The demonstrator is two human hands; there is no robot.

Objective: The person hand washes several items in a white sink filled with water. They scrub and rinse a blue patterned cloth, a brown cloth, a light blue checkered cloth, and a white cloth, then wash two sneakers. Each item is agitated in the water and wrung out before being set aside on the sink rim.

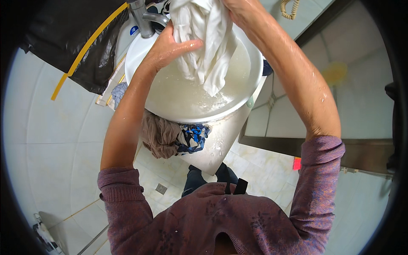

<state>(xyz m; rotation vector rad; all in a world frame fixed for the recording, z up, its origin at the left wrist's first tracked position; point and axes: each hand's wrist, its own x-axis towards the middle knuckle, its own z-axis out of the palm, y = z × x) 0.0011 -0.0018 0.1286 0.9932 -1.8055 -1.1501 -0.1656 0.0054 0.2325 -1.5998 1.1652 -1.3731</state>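
A wet white cloth [207, 47] hangs bunched over a round white washbasin [257, 76] holding cloudy water [191, 98]; its lower end is at or just above the water. On the cloth's left side is my left hand [178, 46], thumb spread across the front and the fingers partly hidden behind it. My right hand [237, 9] is at the top edge of the view, against the cloth's upper right side; its fingers are mostly hidden, so its grip cannot be told. Both forearms are wet.
A metal faucet [143, 19] rises at the basin's back left. Brown crumpled cloth [161, 135] and blue-patterned cloth [194, 137] lie on the counter's front edge. Grey cloth [119, 92] sits left of the basin, near black plastic sheeting [76, 41]. A floor drain [161, 189] lies below.
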